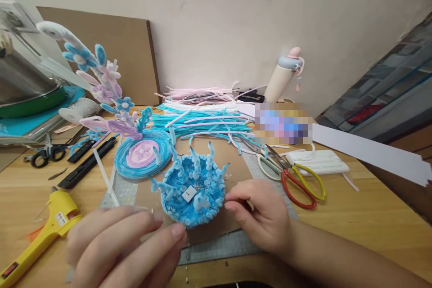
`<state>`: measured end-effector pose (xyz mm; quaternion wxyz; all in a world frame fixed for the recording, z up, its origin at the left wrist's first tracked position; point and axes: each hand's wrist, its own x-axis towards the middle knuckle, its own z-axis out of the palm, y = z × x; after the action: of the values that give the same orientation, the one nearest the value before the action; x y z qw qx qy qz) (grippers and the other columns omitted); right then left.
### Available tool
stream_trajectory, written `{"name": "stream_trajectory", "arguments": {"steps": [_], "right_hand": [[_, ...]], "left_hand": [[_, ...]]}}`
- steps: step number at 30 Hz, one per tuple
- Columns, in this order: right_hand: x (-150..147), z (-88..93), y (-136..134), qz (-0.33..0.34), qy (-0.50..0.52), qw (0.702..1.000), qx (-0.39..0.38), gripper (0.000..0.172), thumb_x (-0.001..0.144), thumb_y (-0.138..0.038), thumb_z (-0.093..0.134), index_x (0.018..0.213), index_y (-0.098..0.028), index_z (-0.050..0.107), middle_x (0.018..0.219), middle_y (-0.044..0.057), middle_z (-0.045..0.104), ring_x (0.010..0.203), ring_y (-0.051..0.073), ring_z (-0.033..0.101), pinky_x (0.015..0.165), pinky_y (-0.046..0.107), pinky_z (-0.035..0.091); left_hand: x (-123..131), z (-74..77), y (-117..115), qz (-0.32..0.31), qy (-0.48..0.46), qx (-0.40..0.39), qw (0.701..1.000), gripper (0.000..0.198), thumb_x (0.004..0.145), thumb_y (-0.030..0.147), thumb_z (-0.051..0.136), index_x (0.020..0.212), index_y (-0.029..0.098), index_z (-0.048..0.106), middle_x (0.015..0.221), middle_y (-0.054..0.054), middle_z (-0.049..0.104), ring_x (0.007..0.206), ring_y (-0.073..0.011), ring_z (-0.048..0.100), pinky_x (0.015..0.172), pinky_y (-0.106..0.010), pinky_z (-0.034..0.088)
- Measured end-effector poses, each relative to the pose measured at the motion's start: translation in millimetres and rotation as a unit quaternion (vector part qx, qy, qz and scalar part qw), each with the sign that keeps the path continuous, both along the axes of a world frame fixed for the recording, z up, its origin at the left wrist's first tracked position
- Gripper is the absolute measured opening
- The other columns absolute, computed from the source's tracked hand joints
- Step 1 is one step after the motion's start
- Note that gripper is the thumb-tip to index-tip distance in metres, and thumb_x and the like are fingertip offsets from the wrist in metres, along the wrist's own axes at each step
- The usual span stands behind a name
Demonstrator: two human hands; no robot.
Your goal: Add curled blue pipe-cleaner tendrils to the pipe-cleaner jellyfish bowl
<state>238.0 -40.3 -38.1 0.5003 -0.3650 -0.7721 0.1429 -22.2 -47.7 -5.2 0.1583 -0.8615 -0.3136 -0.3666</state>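
Note:
A round blue bowl-like piece (170, 209), made of fuzzy pipe cleaners, sits on a sheet of cardboard (232, 227). Curled blue-and-white tendrils stand up around its rim, and a small white tag (189, 193) lies inside. At the bowl's right edge, the thumb and forefinger of my right hand (261, 216) close together against the rim. My left hand (124, 247) is in front of the bowl at lower left, its fingers curled in and the fingertips drawn together. Whatever may be between those fingertips is hidden.
A blue-and-lilac coiled disc (123, 157) bears a tall pipe-cleaner flower stem (101, 78). Pipe cleaners (202, 119) are heaped behind. Red-and-yellow-handled scissors (300, 189) lie right, near a white flat device (319, 162). A yellow glue gun (56, 218), black-handled scissors (49, 150) and a bottle (281, 74) surround these.

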Motion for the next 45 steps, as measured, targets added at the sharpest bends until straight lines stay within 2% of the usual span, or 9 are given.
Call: {"name": "stream_trajectory", "arguments": {"steps": [1, 2, 6, 10, 15, 23, 31, 39, 45], "right_hand": [[-2, -1.1, -2, 0.002, -0.002, 1.0, -0.005, 0.011, 0.093, -0.027, 0.056, 0.088, -0.019, 0.062, 0.061, -0.002, 0.063, 0.051, 0.011, 0.053, 0.053, 0.025, 0.038], [-4, -2.0, -4, 0.002, -0.005, 1.0, -0.014, 0.011, 0.092, -0.028, 0.059, 0.094, -0.019, 0.064, 0.06, -0.002, 0.063, 0.05, 0.011, 0.054, 0.053, 0.025, 0.039], [-9, 0.5, -8, -0.002, -0.009, 0.998, -0.056, 0.016, 0.089, -0.03, 0.065, 0.1, -0.019, 0.065, 0.054, -0.006, 0.056, 0.047, 0.01, 0.051, 0.052, 0.024, 0.038], [-15, 15.0, -9, -0.012, -0.004, 0.997, -0.072, 0.017, 0.086, -0.032, 0.067, 0.098, -0.02, 0.065, 0.066, -0.003, 0.06, 0.059, 0.012, 0.056, 0.057, 0.026, 0.041], [-24, 24.2, -11, -0.009, 0.031, 0.996, -0.083, 0.019, 0.082, -0.029, 0.071, 0.098, -0.02, 0.065, 0.089, 0.005, 0.062, 0.079, 0.018, 0.061, 0.068, 0.031, 0.048], [-28, 20.9, -10, 0.003, 0.067, 0.994, -0.082, 0.005, 0.086, -0.016, 0.064, 0.089, -0.02, 0.064, 0.081, 0.002, 0.062, 0.074, 0.016, 0.059, 0.065, 0.029, 0.045], [-24, 19.2, -10, 0.002, 0.11, 0.987, -0.115, 0.004, 0.086, -0.017, 0.063, 0.084, -0.021, 0.062, 0.074, -0.001, 0.055, 0.065, 0.013, 0.052, 0.057, 0.026, 0.041], [-21, 14.9, -7, -0.004, 0.125, 0.978, -0.166, 0.011, 0.091, -0.027, 0.059, 0.083, -0.02, 0.062, 0.073, -0.001, 0.052, 0.064, 0.014, 0.048, 0.056, 0.028, 0.037], [-18, 12.8, -5, 0.003, 0.121, 0.978, -0.168, 0.006, 0.092, -0.028, 0.058, 0.091, -0.023, 0.062, 0.075, -0.002, 0.05, 0.065, 0.014, 0.047, 0.056, 0.027, 0.036]], "left_hand": [[2, 6.9, 0, -0.015, 0.037, 0.029, 0.999, 0.037, 0.066, 0.017, 0.08, 0.097, 0.035, 0.07, 0.092, 0.001, 0.06, 0.073, -0.015, 0.056, 0.063, -0.033, 0.046], [6, 13.6, 0, 0.011, 0.035, 0.032, 0.999, 0.039, 0.069, 0.016, 0.078, 0.102, 0.035, 0.069, 0.1, -0.001, 0.058, 0.078, -0.0173, 0.056, 0.065, -0.036, 0.046], [33, 33.1, -1, 0.102, -0.031, -0.033, 0.994, 0.033, 0.084, 0.022, 0.064, 0.11, 0.042, 0.064, 0.114, -0.002, 0.057, 0.098, -0.0281, 0.054, 0.079, -0.047, 0.041], [48, 46.2, 2, 0.071, -0.007, -0.088, 0.994, 0.03, 0.09, 0.018, 0.053, 0.111, 0.037, 0.064, 0.123, -0.005, 0.057, 0.11, -0.0321, 0.051, 0.09, -0.053, 0.035], [47, 61.2, 9, 0.023, 0.053, -0.151, 0.987, 0.039, 0.089, 0.008, 0.047, 0.113, 0.036, 0.062, 0.128, -0.004, 0.051, 0.115, -0.03, 0.044, 0.088, -0.048, 0.031], [48, 64.2, 13, 0.003, 0.066, -0.171, 0.983, 0.038, 0.088, 0.005, 0.046, 0.102, 0.035, 0.064, 0.128, -0.001, 0.051, 0.118, -0.0281, 0.041, 0.091, -0.048, 0.027], [54, 74.3, 20, -0.008, 0.055, -0.193, 0.98, 0.024, 0.093, 0.017, 0.05, 0.109, 0.032, 0.06, 0.125, -0.001, 0.055, 0.115, -0.0238, 0.045, 0.09, -0.044, 0.029], [73, 84.7, 31, -0.009, 0.066, -0.249, 0.966, 0.004, 0.085, 0.027, 0.062, 0.084, 0.027, 0.067, 0.099, 0.001, 0.065, 0.098, -0.0252, 0.053, 0.08, -0.043, 0.031], [83, 83.1, 34, 0.015, 0.07, -0.281, 0.957, 0.012, 0.084, 0.026, 0.061, 0.074, 0.025, 0.067, 0.082, 0.003, 0.068, 0.086, -0.0235, 0.054, 0.076, -0.042, 0.032]]}}
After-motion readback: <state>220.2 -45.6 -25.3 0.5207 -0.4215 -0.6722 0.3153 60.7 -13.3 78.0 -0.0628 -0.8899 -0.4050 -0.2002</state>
